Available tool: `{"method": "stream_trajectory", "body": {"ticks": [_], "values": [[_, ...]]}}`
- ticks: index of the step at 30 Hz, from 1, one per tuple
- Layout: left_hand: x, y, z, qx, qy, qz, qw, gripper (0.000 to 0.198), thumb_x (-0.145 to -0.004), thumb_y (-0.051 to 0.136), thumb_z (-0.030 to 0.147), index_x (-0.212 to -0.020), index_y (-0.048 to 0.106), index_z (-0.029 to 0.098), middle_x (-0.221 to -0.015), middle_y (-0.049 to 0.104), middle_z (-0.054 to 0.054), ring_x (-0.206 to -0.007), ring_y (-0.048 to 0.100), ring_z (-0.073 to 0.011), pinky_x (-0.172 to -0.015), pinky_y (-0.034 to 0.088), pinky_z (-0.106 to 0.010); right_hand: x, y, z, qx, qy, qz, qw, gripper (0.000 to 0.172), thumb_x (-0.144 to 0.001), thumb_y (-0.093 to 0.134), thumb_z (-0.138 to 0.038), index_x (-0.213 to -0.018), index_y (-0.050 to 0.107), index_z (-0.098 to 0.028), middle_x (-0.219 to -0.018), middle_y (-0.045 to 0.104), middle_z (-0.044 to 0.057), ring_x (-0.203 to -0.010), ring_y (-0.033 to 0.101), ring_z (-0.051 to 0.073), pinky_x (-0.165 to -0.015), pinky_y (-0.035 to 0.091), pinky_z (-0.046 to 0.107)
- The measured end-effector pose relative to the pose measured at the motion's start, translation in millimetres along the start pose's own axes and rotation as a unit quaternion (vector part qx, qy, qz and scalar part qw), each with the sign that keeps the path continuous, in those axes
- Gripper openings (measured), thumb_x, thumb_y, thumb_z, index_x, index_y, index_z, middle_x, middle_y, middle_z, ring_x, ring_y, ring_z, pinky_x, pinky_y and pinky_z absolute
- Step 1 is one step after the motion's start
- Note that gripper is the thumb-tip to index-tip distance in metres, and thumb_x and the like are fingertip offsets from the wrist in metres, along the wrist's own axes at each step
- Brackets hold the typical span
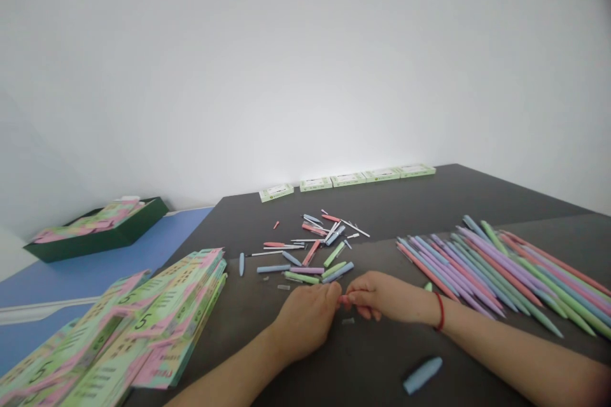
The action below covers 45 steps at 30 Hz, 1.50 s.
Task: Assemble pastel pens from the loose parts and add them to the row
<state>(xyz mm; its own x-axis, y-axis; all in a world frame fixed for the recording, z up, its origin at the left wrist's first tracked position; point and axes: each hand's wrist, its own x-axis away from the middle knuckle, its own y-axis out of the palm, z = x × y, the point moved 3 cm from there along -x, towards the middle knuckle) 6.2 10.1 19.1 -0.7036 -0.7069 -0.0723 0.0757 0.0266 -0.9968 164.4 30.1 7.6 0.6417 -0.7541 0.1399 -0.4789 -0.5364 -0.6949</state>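
Note:
My left hand [308,318] and my right hand [382,297] meet over the dark table [429,203], fingers curled. Between their fingertips I pinch a small pink pen part [344,299]; most of it is hidden by the fingers. A red string circles my right wrist. Just beyond the hands lies a scatter of loose pen parts [310,248]: pastel barrels, caps and thin white refills. A blue pen cap [422,375] lies near my right forearm.
A wide row of assembled pastel pens [506,270] lies to the right. Stacked green-and-pink flat cartons [138,324] sit at the left. Small green boxes [348,179] line the table's far edge. A dark green tray [95,229] of cartons rests on a blue surface.

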Motion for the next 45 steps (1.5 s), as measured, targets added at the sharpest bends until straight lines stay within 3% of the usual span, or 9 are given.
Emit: {"method": "stream_trajectory", "body": {"ticks": [10,16,21,24,28,31,35,39,45], "values": [[-6.2,-1.7,0.2,-0.026,0.008,0.076,0.997,0.013,-0.093,0.040,0.019,-0.087,0.052,0.018,-0.084,0.065,-0.004,-0.078,0.061,-0.0195,-0.063,0.042,-0.027,8.3,-10.1,-25.4,0.134,0.008,0.151,0.979,0.015,-0.086,0.054,-0.031,-0.089,0.057,-0.016,-0.076,0.065,0.007,-0.075,0.059,0.024,-0.063,0.036,0.029],[-2.2,-3.2,-4.1,-0.012,0.025,0.122,0.992,0.016,-0.093,0.041,0.019,-0.088,0.056,0.020,-0.086,0.064,-0.003,-0.083,0.059,-0.0177,-0.072,0.043,-0.028,5.1,-5.4,-25.3,0.102,-0.008,0.117,0.988,0.031,-0.094,0.037,-0.024,-0.071,0.057,-0.017,-0.058,0.061,0.000,-0.059,0.058,0.014,-0.059,0.037,0.023],[-2.6,-4.0,-11.2,0.000,0.008,0.151,0.988,0.017,-0.094,0.042,0.022,-0.087,0.057,0.018,-0.081,0.062,-0.003,-0.078,0.059,-0.0172,-0.069,0.043,-0.027,13.2,-10.4,-25.4,0.113,0.011,0.171,0.979,0.021,-0.079,0.063,-0.032,-0.091,0.057,-0.017,-0.074,0.063,0.002,-0.065,0.054,0.017,-0.055,0.031,0.024],[-3.8,-2.7,-13.8,0.005,0.003,0.159,0.987,0.019,-0.095,0.042,0.025,-0.085,0.057,0.018,-0.079,0.062,-0.003,-0.075,0.059,-0.0168,-0.067,0.043,-0.026,16.0,-10.9,-26.9,0.110,0.017,0.184,0.977,0.017,-0.087,0.052,-0.033,-0.083,0.057,-0.017,-0.068,0.061,0.001,-0.062,0.052,0.016,-0.055,0.030,0.025],[-3.8,-1.4,-15.3,0.010,0.003,0.164,0.986,0.022,-0.095,0.042,0.029,-0.086,0.059,0.018,-0.080,0.063,-0.003,-0.076,0.059,-0.0170,-0.069,0.043,-0.027,13.3,-7.7,-24.8,0.073,0.002,0.143,0.987,0.036,-0.095,0.037,-0.032,-0.068,0.056,-0.018,-0.058,0.059,-0.002,-0.055,0.053,0.012,-0.055,0.033,0.023],[-3.6,-1.6,-17.1,0.016,-0.001,0.167,0.986,0.020,-0.094,0.044,0.029,-0.086,0.059,0.018,-0.079,0.063,-0.003,-0.076,0.059,-0.0167,-0.068,0.043,-0.027,12.8,-8.4,-19.9,0.065,0.007,0.154,0.986,0.014,-0.087,0.052,-0.031,-0.085,0.059,-0.018,-0.064,0.060,-0.003,-0.057,0.053,0.013,-0.054,0.032,0.022],[-3.6,-3.8,-20.0,0.024,-0.010,0.175,0.984,0.019,-0.093,0.047,0.029,-0.083,0.059,0.018,-0.077,0.064,-0.002,-0.071,0.059,-0.0154,-0.064,0.043,-0.025,13.3,-10.1,-13.9,0.063,0.021,0.183,0.981,0.013,-0.085,0.054,-0.030,-0.082,0.058,-0.018,-0.065,0.059,-0.001,-0.059,0.050,0.014,-0.053,0.029,0.023],[-2.7,-6.3,-19.1,0.028,-0.003,0.178,0.984,0.017,-0.093,0.048,0.029,-0.085,0.060,0.019,-0.079,0.065,-0.002,-0.073,0.059,-0.0153,-0.066,0.043,-0.025,10.9,-8.0,-10.9,0.027,0.009,0.139,0.990,0.042,-0.097,0.029,-0.034,-0.072,0.058,-0.017,-0.052,0.054,-0.003,-0.048,0.049,0.011,-0.050,0.032,0.022],[-2.5,-6.7,-20.0,0.025,-0.009,0.177,0.984,0.019,-0.093,0.047,0.028,-0.084,0.060,0.018,-0.076,0.064,-0.002,-0.070,0.058,-0.0156,-0.064,0.042,-0.025,12.2,-10.8,-12.4,0.036,0.017,0.187,0.982,0.019,-0.085,0.055,-0.035,-0.080,0.056,-0.017,-0.062,0.054,-0.003,-0.056,0.047,0.013,-0.050,0.029,0.023]]}}
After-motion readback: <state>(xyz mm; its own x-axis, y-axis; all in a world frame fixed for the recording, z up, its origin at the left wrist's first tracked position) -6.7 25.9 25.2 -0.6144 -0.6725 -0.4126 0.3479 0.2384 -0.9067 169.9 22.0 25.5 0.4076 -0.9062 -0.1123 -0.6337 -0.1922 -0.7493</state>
